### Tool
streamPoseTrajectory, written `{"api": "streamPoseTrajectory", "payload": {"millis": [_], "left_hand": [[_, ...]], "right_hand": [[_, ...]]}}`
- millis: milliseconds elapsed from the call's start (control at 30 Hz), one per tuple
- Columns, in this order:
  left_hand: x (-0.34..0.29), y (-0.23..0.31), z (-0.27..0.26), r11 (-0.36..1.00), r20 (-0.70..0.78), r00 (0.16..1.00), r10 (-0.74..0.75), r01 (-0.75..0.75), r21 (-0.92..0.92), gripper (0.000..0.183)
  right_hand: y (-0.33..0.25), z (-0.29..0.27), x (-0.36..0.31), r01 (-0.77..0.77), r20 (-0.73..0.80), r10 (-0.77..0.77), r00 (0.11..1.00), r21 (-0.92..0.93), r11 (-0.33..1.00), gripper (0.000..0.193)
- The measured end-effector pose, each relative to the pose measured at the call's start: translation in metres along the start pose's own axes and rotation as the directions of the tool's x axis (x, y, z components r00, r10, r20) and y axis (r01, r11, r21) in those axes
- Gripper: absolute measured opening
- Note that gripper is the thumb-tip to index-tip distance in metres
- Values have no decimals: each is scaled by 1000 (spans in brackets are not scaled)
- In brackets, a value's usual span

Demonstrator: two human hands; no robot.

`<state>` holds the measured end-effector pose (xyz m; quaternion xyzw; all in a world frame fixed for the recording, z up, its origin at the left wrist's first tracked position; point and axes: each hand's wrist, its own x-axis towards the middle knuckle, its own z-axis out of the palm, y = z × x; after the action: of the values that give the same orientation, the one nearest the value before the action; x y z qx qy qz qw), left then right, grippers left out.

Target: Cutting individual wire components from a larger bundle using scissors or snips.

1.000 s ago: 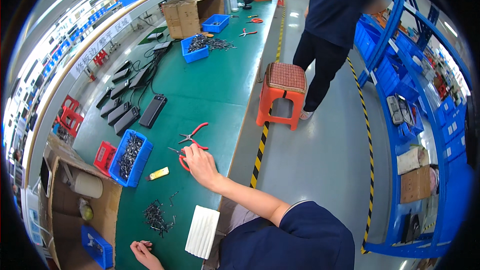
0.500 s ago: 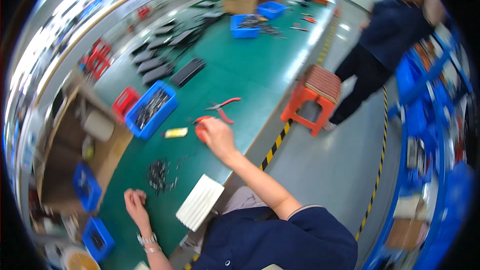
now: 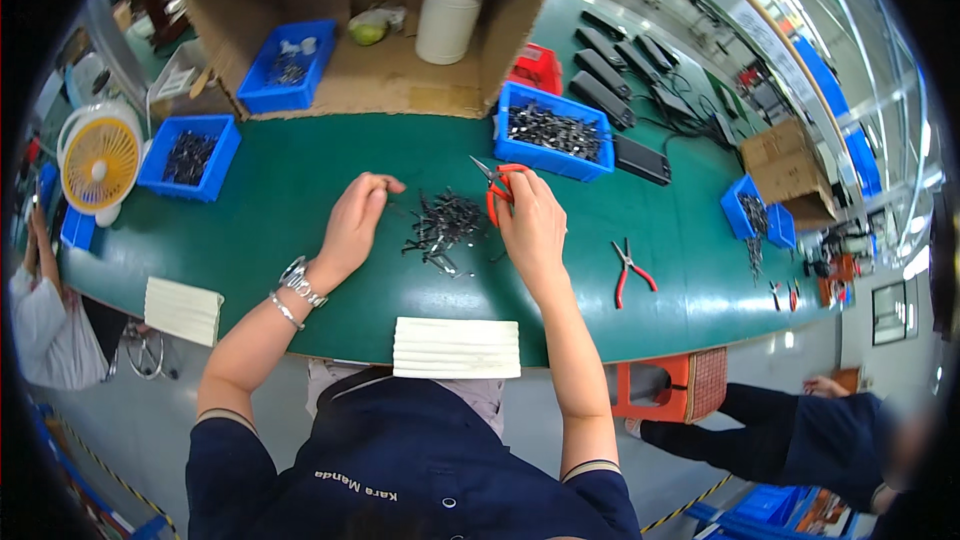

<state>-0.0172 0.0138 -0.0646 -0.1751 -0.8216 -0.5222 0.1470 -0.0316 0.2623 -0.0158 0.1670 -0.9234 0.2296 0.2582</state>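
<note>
Right hand (image 3: 534, 224) around red-handled pliers (image 3: 492, 181)

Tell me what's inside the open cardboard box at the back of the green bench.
The cardboard box holds a blue bin with small parts, a round green item and a white cylindrical container. Anything behind that container is hidden.

Red-handled pliers (image 3: 493, 190) in right hand (image 3: 533, 224) beside black parts pile (image 3: 445, 223).
</note>
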Motion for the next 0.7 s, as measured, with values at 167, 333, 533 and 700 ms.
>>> {"api": "streamPoseTrajectory", "payload": {"millis": [167,333,533,700], "left_hand": [[11,-2,27,993,52,995,80,-85,82,20],[0,0,26,991,257,962,88,-111,75,16],[5,20,10,999,206,977,-49,45,24,13],[2,31,0,995,62,993,105,-105,-1,11]], "right_hand": [[17,36,2,-9,124,10,992,-7,1000,17],[15,37,-7,-129,255,114,960,45,991,13],[-10,31,-9,-57,283,22,959,116,992,16],[-23,21,-14,-404,354,247,902,490,773,13]]}}
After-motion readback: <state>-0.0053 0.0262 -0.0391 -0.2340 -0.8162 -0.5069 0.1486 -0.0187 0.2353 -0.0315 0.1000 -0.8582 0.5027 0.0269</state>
